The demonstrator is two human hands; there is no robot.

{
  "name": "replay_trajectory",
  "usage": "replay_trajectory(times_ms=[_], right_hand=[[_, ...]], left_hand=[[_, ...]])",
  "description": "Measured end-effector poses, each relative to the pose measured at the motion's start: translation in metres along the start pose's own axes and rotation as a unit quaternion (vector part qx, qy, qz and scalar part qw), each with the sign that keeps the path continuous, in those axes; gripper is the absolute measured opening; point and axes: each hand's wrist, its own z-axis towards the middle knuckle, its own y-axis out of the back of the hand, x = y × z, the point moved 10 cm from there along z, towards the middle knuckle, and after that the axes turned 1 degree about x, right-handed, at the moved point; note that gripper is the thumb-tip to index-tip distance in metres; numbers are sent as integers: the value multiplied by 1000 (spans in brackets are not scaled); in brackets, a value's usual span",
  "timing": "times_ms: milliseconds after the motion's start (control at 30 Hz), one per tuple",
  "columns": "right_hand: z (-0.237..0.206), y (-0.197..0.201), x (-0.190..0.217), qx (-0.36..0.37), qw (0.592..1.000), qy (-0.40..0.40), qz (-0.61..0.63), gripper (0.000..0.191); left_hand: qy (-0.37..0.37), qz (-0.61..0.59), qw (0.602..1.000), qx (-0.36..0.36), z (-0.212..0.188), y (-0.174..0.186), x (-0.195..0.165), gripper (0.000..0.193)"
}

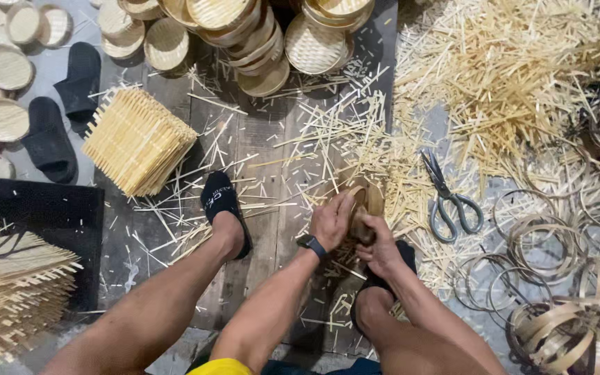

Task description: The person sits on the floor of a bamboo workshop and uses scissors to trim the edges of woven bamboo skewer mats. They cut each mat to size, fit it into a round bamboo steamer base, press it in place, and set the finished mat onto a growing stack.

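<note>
The small round bamboo basket [368, 203] is standing on edge on the plank floor [258, 146] between the person's feet, its flat face tilting up toward the scissors [448, 201] and its rim running roughly upright. The left hand [332, 221] is curling over the near rim, fingers closing on it, wrist bent with a dark watch [311, 244] showing. The right hand [379, 244] is clamping the lower edge from underneath (knuckles up, thumb hidden). The basket is looking thin, woven and pale tan. Loose bamboo splints [501, 69] are lying scattered around, coiled bamboo hoops [557, 305] sitting to the right, stacked woven mats [137, 139] to the left.
</note>
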Motion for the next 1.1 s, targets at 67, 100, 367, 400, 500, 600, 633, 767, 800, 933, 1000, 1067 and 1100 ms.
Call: replay_trajectory(times_ms=[67, 100, 367, 400, 500, 600, 633, 767, 800, 933, 1000, 1067, 1100], right_hand=[[-10, -1, 15, 60, 998, 24, 8, 39], [-17, -2, 23, 89, 995, 36, 12, 42], [-40, 15, 44, 16, 997, 55, 57, 41], [-39, 17, 42, 12, 997, 61, 48, 40], [-33, 22, 29, 11, 995, 45, 84, 38], [-28, 23, 18, 15, 997, 35, 61, 37], [-27, 24, 17, 11, 998, 37, 58, 38], [-29, 21, 18, 12, 997, 62, 33, 42], [-29, 18, 21, 16, 997, 73, 19, 47], [-28, 9, 28, -1, 994, 86, -63, 74], [-21, 2, 37, -12, 983, 112, -141, 83], [-10, -1, 35, -25, 987, 84, -135, 96], [-3, -2, 33, -32, 988, 70, -133, 103]], left_hand=[[123, -34, 991, 35, 18, 5, 50, 51], [183, -52, 980, 53, 27, 9, 75, 52], [151, 57, 984, 75, 154, 90, 55, 51], [74, -41, 996, 8, 182, 112, 21, 51], [97, -475, 872, -57, 234, 130, -32, 62], [101, -450, 886, -41, 241, 113, -68, 76], [105, -367, 923, -41, 234, 107, -72, 79], [220, -235, 942, 96, 130, 36, -27, 59], [246, -173, 943, 143, 102, 22, -11, 54], [-42, 21, 983, 177, 51, 15, -46, 33], [-301, 138, 927, 178, 28, 19, -105, 26], [-495, 213, 825, 172, 3, 23, -157, 30], [-569, 258, 765, 159, -8, 24, -178, 40]])
